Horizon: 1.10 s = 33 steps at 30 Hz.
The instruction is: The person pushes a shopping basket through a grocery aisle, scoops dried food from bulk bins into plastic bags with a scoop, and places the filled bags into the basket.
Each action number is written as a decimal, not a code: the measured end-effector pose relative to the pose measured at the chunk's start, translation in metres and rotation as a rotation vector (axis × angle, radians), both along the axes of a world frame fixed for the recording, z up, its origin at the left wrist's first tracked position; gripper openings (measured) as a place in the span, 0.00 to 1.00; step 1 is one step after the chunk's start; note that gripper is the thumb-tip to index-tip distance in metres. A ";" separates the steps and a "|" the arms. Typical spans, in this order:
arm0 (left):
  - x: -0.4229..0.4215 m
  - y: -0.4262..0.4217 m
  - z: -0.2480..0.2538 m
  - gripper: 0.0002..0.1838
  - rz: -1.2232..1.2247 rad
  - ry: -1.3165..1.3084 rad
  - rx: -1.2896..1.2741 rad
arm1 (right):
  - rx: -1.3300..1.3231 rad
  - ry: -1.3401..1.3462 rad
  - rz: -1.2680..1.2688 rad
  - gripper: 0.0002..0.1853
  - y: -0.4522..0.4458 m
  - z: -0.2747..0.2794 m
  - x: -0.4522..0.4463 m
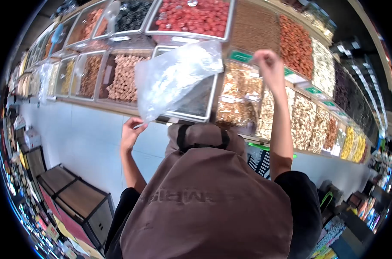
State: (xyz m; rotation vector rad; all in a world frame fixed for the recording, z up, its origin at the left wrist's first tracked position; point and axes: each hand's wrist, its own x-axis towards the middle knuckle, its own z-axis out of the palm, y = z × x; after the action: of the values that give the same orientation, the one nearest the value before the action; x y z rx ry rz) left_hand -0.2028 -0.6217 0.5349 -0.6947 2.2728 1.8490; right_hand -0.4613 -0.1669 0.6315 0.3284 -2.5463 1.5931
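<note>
My left hand [133, 131] pinches the lower corner of a clear plastic bag [178, 77]. The bag spreads up and to the right, over a clear-lidded bin [211, 101] and the edge of a bin of light brown pieces [125, 80]. My right hand [268, 64] is raised, with its fingers curled together, above the bagged golden goods [239, 97] and beside a green label [241, 56]. Whether anything is between its fingers cannot be made out.
Red pieces [194, 15] fill a bin at the top. Orange-red pieces [296, 45] and cashew-like nuts [306, 114] lie to the right. A brown crate [75, 194] stands on the floor at lower left. A green-handled basket [259, 162] is below the counter.
</note>
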 end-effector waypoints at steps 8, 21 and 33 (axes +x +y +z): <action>-0.062 0.005 -0.008 0.18 0.336 0.101 -0.124 | 0.422 0.390 0.340 0.34 -0.131 0.051 0.086; -0.091 0.000 -0.055 0.23 0.388 0.130 -0.182 | -0.237 -0.322 -0.095 0.29 -0.101 -0.057 0.049; -0.120 -0.009 -0.057 0.06 0.313 0.318 0.124 | -0.193 -0.430 -0.036 0.12 -0.094 -0.038 0.090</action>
State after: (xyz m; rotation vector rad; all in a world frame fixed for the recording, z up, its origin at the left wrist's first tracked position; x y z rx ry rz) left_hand -0.3230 -0.6310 0.4783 -0.8287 2.3094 2.3751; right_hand -0.3710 -0.2611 0.5931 -0.0913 -2.6289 2.0650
